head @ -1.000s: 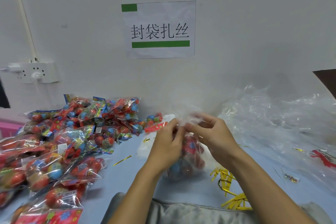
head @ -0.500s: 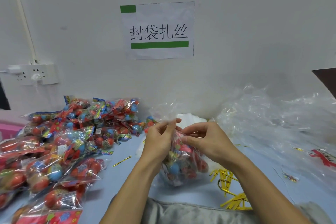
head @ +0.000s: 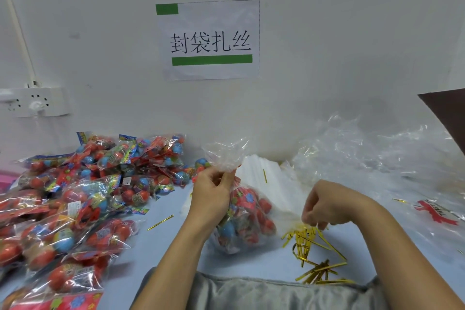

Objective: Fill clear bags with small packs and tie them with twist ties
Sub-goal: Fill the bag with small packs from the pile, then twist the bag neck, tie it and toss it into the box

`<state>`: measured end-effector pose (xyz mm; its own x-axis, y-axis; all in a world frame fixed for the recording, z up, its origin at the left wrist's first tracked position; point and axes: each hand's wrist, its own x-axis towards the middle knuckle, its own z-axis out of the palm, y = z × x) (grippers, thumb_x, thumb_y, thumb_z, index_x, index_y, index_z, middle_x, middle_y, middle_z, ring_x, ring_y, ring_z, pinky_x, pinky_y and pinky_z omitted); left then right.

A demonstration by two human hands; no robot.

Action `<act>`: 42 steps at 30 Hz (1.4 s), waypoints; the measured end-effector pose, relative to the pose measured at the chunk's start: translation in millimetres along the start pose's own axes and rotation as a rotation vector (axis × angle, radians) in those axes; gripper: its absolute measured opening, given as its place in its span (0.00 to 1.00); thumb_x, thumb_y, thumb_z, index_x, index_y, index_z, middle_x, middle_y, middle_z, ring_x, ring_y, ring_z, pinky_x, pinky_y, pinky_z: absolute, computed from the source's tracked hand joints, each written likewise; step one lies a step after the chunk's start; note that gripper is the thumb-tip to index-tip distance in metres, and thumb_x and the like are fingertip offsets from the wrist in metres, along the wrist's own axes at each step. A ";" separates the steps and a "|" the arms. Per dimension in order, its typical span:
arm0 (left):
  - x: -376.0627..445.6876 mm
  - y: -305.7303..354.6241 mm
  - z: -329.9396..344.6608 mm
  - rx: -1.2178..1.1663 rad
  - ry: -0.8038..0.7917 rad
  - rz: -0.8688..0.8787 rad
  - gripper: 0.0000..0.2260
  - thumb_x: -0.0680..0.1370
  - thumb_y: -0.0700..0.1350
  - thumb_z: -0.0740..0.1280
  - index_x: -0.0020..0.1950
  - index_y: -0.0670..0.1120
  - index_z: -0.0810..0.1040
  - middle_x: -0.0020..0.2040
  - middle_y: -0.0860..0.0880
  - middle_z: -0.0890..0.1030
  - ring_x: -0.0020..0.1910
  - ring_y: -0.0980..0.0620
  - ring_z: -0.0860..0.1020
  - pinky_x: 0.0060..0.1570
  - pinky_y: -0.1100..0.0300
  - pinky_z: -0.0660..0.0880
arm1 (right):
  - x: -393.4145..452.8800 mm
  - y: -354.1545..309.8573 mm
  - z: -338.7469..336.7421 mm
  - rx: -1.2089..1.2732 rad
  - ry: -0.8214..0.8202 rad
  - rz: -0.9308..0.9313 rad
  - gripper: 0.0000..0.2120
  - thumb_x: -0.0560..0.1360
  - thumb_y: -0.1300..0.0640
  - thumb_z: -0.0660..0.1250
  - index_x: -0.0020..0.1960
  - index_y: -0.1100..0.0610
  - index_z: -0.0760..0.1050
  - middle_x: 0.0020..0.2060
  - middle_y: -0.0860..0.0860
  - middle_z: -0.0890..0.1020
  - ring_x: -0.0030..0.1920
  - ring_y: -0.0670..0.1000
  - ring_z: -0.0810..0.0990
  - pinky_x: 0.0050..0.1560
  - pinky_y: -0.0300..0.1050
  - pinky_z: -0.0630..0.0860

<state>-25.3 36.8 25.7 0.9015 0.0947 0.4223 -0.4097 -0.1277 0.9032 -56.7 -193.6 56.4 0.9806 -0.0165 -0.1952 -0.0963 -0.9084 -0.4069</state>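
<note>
Gold twist ties [head: 313, 254] are lying scattered on the near table edge, the right hand [head: 324, 206] curling its fingertips down into them. Just beyond, the left hand [head: 214, 192] is pinching the gathered neck of a filled clear bag [head: 247, 219]. Finished bags [head: 75, 199] are piling up farther left, below the wall sign [head: 210, 39].

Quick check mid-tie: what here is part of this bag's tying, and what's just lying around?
In use:
left hand gripping the filled bag by its neck
right hand at the gold twist ties

Lying about:
finished bags
empty clear bags
wall sign
power strip
</note>
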 end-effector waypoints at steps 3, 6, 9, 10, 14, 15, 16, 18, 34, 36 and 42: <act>2.6 1.0 -3.4 0.028 0.057 0.014 0.13 0.81 0.44 0.68 0.42 0.37 0.81 0.30 0.45 0.79 0.31 0.55 0.74 0.35 0.60 0.74 | 1.8 -4.3 6.8 -0.069 -0.083 0.045 0.03 0.74 0.59 0.74 0.43 0.53 0.85 0.36 0.47 0.86 0.33 0.40 0.83 0.32 0.33 0.74; 6.0 1.4 -6.4 0.036 0.115 0.025 0.13 0.81 0.41 0.66 0.45 0.31 0.79 0.39 0.31 0.79 0.35 0.49 0.73 0.39 0.48 0.75 | 3.9 -11.0 14.2 -0.109 -0.119 0.020 0.04 0.72 0.57 0.77 0.40 0.49 0.84 0.32 0.44 0.84 0.30 0.39 0.81 0.35 0.33 0.74; 6.4 0.9 -8.0 0.047 0.132 0.003 0.13 0.81 0.41 0.66 0.44 0.32 0.79 0.34 0.36 0.76 0.33 0.50 0.70 0.37 0.53 0.71 | 4.5 -17.0 21.4 -0.145 -0.149 -0.015 0.06 0.70 0.55 0.79 0.37 0.47 0.83 0.24 0.41 0.80 0.25 0.37 0.78 0.31 0.31 0.72; 6.4 0.8 -8.1 0.050 0.127 -0.006 0.13 0.81 0.42 0.66 0.44 0.33 0.79 0.34 0.36 0.76 0.33 0.50 0.71 0.36 0.54 0.71 | 4.8 -18.3 23.3 -0.152 -0.151 -0.018 0.06 0.69 0.54 0.79 0.36 0.47 0.83 0.23 0.41 0.80 0.24 0.37 0.77 0.30 0.30 0.71; 6.6 1.3 -7.4 0.029 0.110 -0.011 0.13 0.81 0.42 0.66 0.43 0.32 0.79 0.33 0.41 0.74 0.33 0.49 0.70 0.36 0.54 0.70 | 6.4 -20.1 26.5 -0.143 -0.141 -0.011 0.08 0.68 0.53 0.80 0.33 0.48 0.83 0.23 0.40 0.80 0.26 0.39 0.76 0.30 0.32 0.71; 6.4 1.7 -7.2 0.022 0.106 -0.008 0.14 0.81 0.42 0.66 0.44 0.32 0.78 0.33 0.41 0.74 0.33 0.48 0.70 0.36 0.54 0.70 | 6.1 -20.3 26.3 -0.140 -0.143 -0.012 0.08 0.68 0.53 0.80 0.34 0.48 0.83 0.24 0.40 0.80 0.27 0.39 0.77 0.31 0.32 0.71; 6.2 1.8 -7.2 0.018 0.103 -0.007 0.14 0.81 0.43 0.66 0.44 0.32 0.78 0.33 0.42 0.74 0.33 0.48 0.70 0.37 0.53 0.70 | 5.8 -20.5 25.7 -0.148 -0.144 -0.012 0.06 0.69 0.52 0.79 0.35 0.49 0.84 0.26 0.40 0.80 0.29 0.40 0.77 0.31 0.33 0.72; 6.5 1.1 -7.8 0.012 0.101 -0.017 0.14 0.81 0.43 0.67 0.42 0.34 0.79 0.30 0.46 0.73 0.31 0.50 0.70 0.35 0.54 0.69 | 4.8 -20.1 23.0 -0.180 -0.144 -0.016 0.05 0.71 0.50 0.77 0.41 0.51 0.85 0.32 0.42 0.82 0.34 0.43 0.78 0.35 0.35 0.73; -3.6 15.2 0.3 -0.121 -0.102 -0.001 0.07 0.78 0.46 0.70 0.46 0.45 0.86 0.42 0.41 0.83 0.38 0.51 0.76 0.43 0.58 0.73 | 1.6 -65.8 28.0 0.591 0.442 -0.331 0.08 0.72 0.61 0.72 0.35 0.53 0.83 0.30 0.48 0.85 0.30 0.42 0.81 0.32 0.31 0.74; -5.0 14.5 2.2 -0.105 -0.136 0.021 0.12 0.79 0.45 0.69 0.47 0.35 0.83 0.41 0.30 0.79 0.38 0.49 0.72 0.41 0.55 0.69 | 1.2 -68.2 28.3 0.641 0.448 -0.354 0.07 0.72 0.61 0.72 0.36 0.54 0.84 0.30 0.48 0.85 0.29 0.42 0.80 0.32 0.32 0.73; -7.4 15.6 5.2 -0.087 -0.199 0.122 0.09 0.80 0.41 0.68 0.45 0.38 0.85 0.41 0.32 0.81 0.37 0.47 0.76 0.38 0.56 0.73 | 2.3 -67.5 26.1 0.802 0.415 -0.365 0.06 0.74 0.61 0.73 0.38 0.56 0.85 0.32 0.50 0.86 0.29 0.43 0.80 0.31 0.33 0.73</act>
<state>-37.6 28.9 36.3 0.8510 -0.1134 0.5128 -0.5196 -0.0403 0.8534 -52.4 -121.4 60.1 0.9407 -0.0757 0.3308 0.2885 -0.3351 -0.8969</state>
